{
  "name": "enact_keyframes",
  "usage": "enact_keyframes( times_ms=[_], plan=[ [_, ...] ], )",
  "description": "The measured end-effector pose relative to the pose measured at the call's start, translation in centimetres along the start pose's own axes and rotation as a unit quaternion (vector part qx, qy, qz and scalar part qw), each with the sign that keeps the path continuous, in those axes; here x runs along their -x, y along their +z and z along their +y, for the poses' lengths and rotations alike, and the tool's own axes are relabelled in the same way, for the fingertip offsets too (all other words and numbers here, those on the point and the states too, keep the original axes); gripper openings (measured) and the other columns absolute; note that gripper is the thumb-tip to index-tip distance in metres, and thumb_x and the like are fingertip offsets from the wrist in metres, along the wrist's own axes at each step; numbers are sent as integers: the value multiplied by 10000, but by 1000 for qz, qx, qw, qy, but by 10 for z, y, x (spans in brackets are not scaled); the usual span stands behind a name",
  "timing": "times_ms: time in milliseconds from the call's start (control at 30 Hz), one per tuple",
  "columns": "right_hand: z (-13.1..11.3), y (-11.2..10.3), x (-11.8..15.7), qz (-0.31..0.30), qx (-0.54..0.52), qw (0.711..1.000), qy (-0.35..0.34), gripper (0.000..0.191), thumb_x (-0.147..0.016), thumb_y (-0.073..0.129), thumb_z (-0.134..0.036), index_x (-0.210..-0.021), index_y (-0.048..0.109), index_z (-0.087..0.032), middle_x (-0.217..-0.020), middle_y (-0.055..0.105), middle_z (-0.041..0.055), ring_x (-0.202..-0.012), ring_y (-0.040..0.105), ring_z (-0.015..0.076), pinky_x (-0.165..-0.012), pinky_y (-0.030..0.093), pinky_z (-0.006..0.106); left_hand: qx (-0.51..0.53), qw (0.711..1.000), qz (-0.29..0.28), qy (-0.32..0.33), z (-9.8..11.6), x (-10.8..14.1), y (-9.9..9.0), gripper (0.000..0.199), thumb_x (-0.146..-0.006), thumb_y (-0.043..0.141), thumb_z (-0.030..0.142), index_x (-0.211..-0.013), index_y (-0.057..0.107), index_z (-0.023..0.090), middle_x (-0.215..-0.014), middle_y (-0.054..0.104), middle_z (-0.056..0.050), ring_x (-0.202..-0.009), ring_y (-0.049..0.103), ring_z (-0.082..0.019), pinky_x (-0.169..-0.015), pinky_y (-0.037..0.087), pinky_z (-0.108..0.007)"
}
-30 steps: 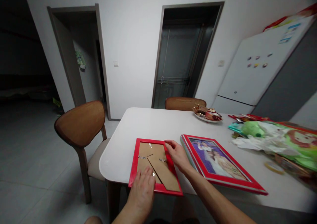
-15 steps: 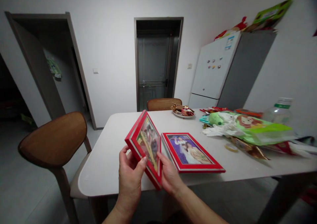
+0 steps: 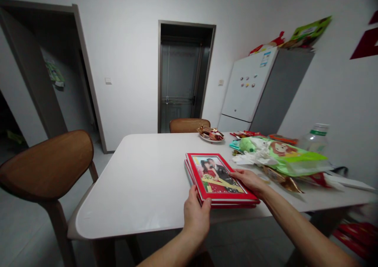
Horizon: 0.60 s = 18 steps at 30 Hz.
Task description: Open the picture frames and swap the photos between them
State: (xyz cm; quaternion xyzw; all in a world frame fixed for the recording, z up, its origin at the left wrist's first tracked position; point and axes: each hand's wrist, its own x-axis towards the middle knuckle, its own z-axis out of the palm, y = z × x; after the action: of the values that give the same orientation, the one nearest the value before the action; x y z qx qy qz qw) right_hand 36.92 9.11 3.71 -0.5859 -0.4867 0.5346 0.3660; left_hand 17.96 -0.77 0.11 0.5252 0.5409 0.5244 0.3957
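A red picture frame point(image 3: 220, 176) with a photo of two people lies on top of another red picture frame point(image 3: 236, 206) at the table's front edge. Only the lower one's red edges show; its photo is covered. My left hand point(image 3: 197, 214) grips the top frame at its near left corner, thumb on the upper face and fingers along the left side. My right hand point(image 3: 249, 181) holds the right side of the same frame, with fingers over its border.
On the white table point(image 3: 132, 180), a green packet point(image 3: 295, 156), crumpled tissue and wrappers lie to the right, near a clear bottle point(image 3: 314, 139). A plate point(image 3: 211, 139) of snacks stands at the back. Brown chairs point(image 3: 50, 164) stand at the left and far side.
The tilted frame in both hands has moved right and down, and now lies flat over the other frame. The view has turned slightly to the right.
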Motion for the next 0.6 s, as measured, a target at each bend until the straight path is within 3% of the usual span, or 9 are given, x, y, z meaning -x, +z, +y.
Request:
enact_keyframes(
  times_ms=[167, 367, 467, 600],
  plan=[
    [15, -6, -11, 20, 5, 1000, -6, 250, -629, 605, -306, -821, 622, -146, -670, 673, 76, -522, 597, 187, -498, 459, 280, -83, 996, -18, 8, -4, -1, -5, 544, -677, 515, 158, -1197, 356, 143, -1192, 491, -95, -1080, 452, -203, -905, 335, -282],
    [29, -4, 17, -11, -18, 1000, -5, 308, -684, 526, -323, -936, 601, -164, -787, 670, 87, -662, 621, 197, -592, 480, 295, -102, 993, -64, -1, -14, 1, -14, 662, -609, 527, 103, -1234, 308, 93, -1164, 507, -115, -1048, 476, -204, -873, 362, -260],
    [29, 19, 23, -34, -16, 999, -18, 338, -686, 515, -275, -999, 564, -156, -784, 670, 76, -642, 620, 186, -586, 480, 290, -123, 992, -26, -4, -19, -5, -26, 670, -584, 516, 50, -1223, 328, 119, -1139, 532, -93, -1035, 487, -200, -864, 362, -244],
    [18, 72, 7, -47, -34, 997, -56, 360, -694, 498, -240, -1040, 522, -143, -720, 670, 51, -595, 615, 172, -576, 479, 286, -142, 989, 29, -27, -29, -29, -63, 632, -603, 477, 10, -1204, 358, 167, -1060, 588, -67, -968, 533, -196, -807, 388, -243]
  ],
)
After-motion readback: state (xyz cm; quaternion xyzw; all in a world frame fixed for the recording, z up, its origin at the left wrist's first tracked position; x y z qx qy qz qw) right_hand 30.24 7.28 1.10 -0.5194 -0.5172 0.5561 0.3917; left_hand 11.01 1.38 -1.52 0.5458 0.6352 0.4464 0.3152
